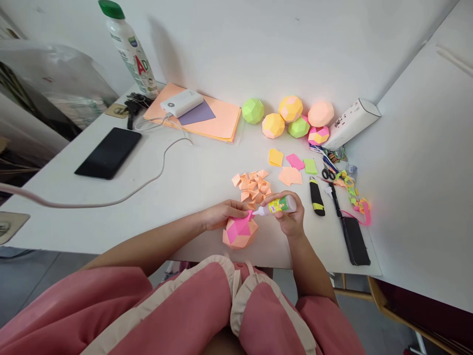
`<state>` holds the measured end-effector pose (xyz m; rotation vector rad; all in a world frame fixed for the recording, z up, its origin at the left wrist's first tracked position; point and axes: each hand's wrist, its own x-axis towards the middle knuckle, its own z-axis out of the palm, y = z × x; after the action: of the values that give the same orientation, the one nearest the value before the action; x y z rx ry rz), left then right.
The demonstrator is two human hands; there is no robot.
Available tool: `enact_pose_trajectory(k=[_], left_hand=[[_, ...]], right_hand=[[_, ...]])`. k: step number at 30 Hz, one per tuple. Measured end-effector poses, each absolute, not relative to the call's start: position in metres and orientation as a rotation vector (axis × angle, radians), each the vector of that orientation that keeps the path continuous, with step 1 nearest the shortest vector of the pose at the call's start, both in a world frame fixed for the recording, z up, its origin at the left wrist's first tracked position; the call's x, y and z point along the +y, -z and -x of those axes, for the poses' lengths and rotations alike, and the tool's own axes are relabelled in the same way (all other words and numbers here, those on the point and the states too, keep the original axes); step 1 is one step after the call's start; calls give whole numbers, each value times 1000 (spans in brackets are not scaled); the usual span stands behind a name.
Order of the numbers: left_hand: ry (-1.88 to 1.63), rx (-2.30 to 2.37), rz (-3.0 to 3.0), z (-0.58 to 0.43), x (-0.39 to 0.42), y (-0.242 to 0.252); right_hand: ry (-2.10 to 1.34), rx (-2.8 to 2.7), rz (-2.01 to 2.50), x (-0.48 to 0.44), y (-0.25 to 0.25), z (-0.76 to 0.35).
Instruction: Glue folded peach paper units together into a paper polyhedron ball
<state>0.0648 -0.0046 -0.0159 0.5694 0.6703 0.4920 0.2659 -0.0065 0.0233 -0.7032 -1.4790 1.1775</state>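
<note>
My left hand (221,215) grips a pink and orange folded paper ball (240,233) at the near edge of the white table (192,177), fingers closed on its top. My right hand (290,214) is wrapped round a small glue bottle (279,205) with a green label. Its white nozzle points left and touches a pink flap on the ball. Just beyond my hands lies a heap of small orange folded paper pieces (253,185).
Several finished paper balls (290,108) sit by the wall, beside a white box (351,123). Loose coloured squares (291,167), a black and yellow cutter (317,197), scissors (328,172), paper scraps, a black phone (109,152), a power bank (182,102) on orange sheets, and a bottle (129,47) stand around.
</note>
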Motion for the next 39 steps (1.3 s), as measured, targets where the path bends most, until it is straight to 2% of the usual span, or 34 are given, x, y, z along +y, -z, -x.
enact_pose_trajectory(k=[39], left_hand=[[-480, 658, -600, -63, -5, 11]], right_hand=[[-1201, -1380, 740, -4, -22, -266]])
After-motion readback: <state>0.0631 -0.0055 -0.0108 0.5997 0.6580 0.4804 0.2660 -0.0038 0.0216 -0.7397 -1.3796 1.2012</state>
